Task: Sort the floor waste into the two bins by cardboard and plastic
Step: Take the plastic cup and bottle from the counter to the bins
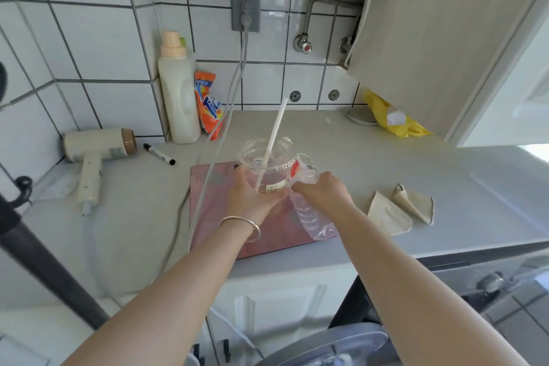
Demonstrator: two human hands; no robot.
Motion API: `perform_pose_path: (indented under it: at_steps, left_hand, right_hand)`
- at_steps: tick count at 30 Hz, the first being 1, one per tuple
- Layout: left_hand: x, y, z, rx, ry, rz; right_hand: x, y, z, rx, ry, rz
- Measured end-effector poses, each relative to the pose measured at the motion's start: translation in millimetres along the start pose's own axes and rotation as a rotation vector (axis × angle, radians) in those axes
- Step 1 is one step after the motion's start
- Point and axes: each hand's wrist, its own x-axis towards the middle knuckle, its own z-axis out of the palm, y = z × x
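My left hand (252, 196) grips a clear plastic cup (267, 163) with a lid and a white straw (274, 134) sticking up out of it. My right hand (320, 190) holds a crumpled clear plastic bottle (315, 223) with a red label, its base pointing down toward me. Both are held close together above a pink mat (214, 187) on the grey countertop (386, 163). No bins are clearly in view.
On the counter stand a white detergent bottle (178, 92), an orange packet (208, 104), a hair dryer (95, 154) and a black marker (159, 154). A folded beige cloth (401, 211) lies to the right, a yellow bag (392, 119) behind it. A cable (225, 116) hangs from the wall socket.
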Motion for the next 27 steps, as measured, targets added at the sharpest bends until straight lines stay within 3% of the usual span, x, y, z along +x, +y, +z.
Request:
perform_pose_path:
  at_steps: [5, 11, 18, 27]
  left_hand:
    - [-13.2, 15.6, 27.9, -0.013, -0.051, 0.07]
    - [-56.6, 38.5, 90.6, 0.019, -0.266, 0.222]
    - [-169.3, 43.9, 180.3, 0.033, -0.729, 0.415]
    - [-380.9, 5.5, 259.5, 0.153, -1.286, 0.453]
  right_hand:
    - [-16.3, 54.3, -34.4, 0.289, 0.093, 0.045]
    - [-76.9, 136.9, -74.8, 0.476, 0.309, 0.089]
    - [-200.9, 248.3, -91.4, 0.627, 0.688, 0.362]
    - [-386.8, 383.9, -56.3, 0.899, 1.036, 0.714]
